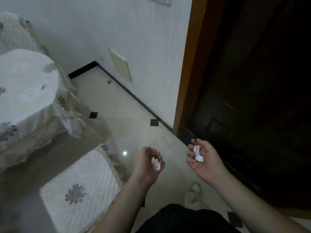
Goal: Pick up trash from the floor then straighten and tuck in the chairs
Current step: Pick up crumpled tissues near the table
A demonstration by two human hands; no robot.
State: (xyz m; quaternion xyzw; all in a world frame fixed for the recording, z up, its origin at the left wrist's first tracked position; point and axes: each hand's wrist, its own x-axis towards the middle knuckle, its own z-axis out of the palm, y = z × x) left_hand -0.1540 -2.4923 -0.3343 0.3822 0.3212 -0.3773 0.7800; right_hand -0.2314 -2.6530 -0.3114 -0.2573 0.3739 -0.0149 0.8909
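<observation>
White paper wads in both hands, left hand fingers curled on one wad, right hand cupping another; I'd keep both clamped w/ care, then grab green scrap by baseboard

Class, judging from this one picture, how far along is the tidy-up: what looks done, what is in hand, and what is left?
Done: two pieces are off the floor. In hand: the left hand holds a crumpled white paper, and the right hand holds another paper wad. Left: a small green scrap lies on the floor by the wall, and the cushioned chair near the covered table is not yet tucked in.
</observation>
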